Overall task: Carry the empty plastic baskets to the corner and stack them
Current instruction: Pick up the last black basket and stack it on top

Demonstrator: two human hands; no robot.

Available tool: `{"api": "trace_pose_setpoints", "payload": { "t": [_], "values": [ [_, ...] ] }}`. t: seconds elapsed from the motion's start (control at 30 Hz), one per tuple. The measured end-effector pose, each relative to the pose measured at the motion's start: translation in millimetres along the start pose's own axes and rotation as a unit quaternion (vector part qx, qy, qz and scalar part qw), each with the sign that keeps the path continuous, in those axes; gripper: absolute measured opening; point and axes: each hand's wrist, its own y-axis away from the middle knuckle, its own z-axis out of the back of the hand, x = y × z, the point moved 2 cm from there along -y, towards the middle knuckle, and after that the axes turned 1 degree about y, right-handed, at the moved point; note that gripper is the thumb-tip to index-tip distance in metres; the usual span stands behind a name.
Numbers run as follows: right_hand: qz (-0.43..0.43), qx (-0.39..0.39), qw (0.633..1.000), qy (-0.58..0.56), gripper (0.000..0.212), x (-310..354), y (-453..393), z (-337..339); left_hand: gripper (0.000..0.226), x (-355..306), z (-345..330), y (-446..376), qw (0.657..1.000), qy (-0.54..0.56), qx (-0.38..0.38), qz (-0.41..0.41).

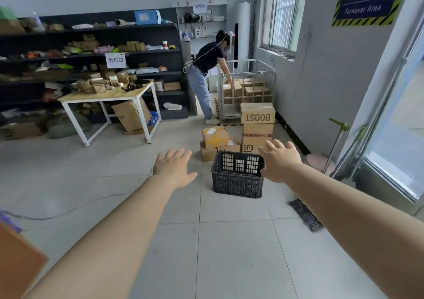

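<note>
We reach out with both arms, our left hand (173,169) and right hand (280,160) spread wide and holding nothing. The black basket (237,174) stands upright on the tiled floor (229,241), our right hand at its right rim, our left hand apart to its left. Behind the basket stand stacked cardboard boxes (257,124); farther behind, another person (207,73) bends over a cart (246,87).

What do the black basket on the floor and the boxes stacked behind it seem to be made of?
The black basket looks like moulded plastic with a matte finish: its walls are a regular grid of small holes and its rim is thick and even. The stacked boxes look like brown corrugated cardboard, dull and uncoated, with printed lettering and tape across the seams. Neither hand touches them, so this rests on looks alone.
</note>
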Motion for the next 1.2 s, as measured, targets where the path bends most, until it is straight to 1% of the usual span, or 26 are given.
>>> {"api": "trace_pose_setpoints", "payload": {
  "t": [0.13,0.27,0.4,0.53,0.63,0.8,0.97,1.1,1.2],
  "values": [
    [-0.017,0.022,1.0,-0.004,0.067,-33,-57,-7,0.073,-3,-2,-67,1.0,0.015,0.014,0.006],
    [-0.03,0.027,0.999,0.001,0.067,-58,-122,-20,0.072,-11,-6,-144,0.999,0.042,0.027,0.022],
    [-0.049,0.04,0.998,0.008,0.07,-77,-201,-32,0.072,-21,-14,-231,0.997,0.063,0.033,0.002],
    [-0.067,0.046,0.997,0.004,0.069,-92,-286,-41,0.072,-14,-15,-329,0.996,0.079,0.03,-0.006],
    [-0.077,0.065,0.995,-0.004,0.067,-101,-344,-49,0.071,-7,-13,-398,0.995,0.096,0.038,-0.004],
    [-0.096,0.088,0.991,-0.032,0.067,-120,-427,-72,0.068,-7,-17,-496,0.995,0.09,0.041,-0.013],
    [-0.087,0.111,0.989,-0.042,0.065,-139,-512,-102,0.067,-18,-32,-584,0.994,0.087,0.064,-0.015],
    [-0.066,0.117,0.989,-0.055,0.068,-161,-587,-127,0.067,-31,-42,-651,0.992,0.107,0.069,0.01],
    [-0.052,0.135,0.987,-0.07,0.068,-182,-638,-149,0.065,-40,-56,-697,0.986,0.133,0.09,0.039]
  ]
}}
